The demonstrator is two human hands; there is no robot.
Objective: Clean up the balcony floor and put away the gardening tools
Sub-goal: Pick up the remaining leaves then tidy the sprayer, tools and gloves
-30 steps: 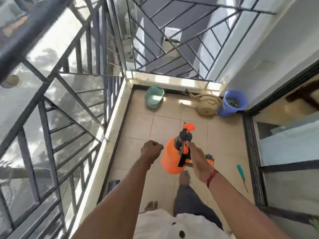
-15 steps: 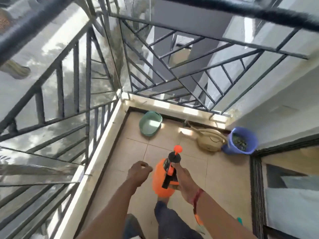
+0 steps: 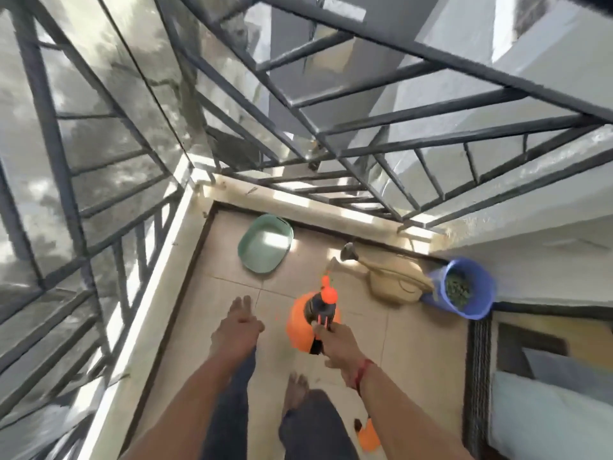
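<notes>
An orange pump sprayer [image 3: 300, 325] with a black-and-orange pump head hangs above the tiled balcony floor [image 3: 414, 353]. My right hand [image 3: 336, 343] grips its handle from the near side. My left hand [image 3: 237, 327] reaches forward to the left of the sprayer, fingers stretched out and holding nothing. A beige watering can [image 3: 391, 283] lies against the far wall, with a blue bucket [image 3: 471, 290] of green debris right next to it in the corner.
A green basin [image 3: 265, 249] leans at the far edge of the floor. Dark metal railings [image 3: 139, 180] fence the left and far sides. A sliding door frame [image 3: 477, 376] runs along the right. An orange object [image 3: 368, 438] lies by my bare feet.
I have stepped closer to the far corner with the sprayer in my right hand. My left hand has opened from a loose fist to outstretched fingers.
</notes>
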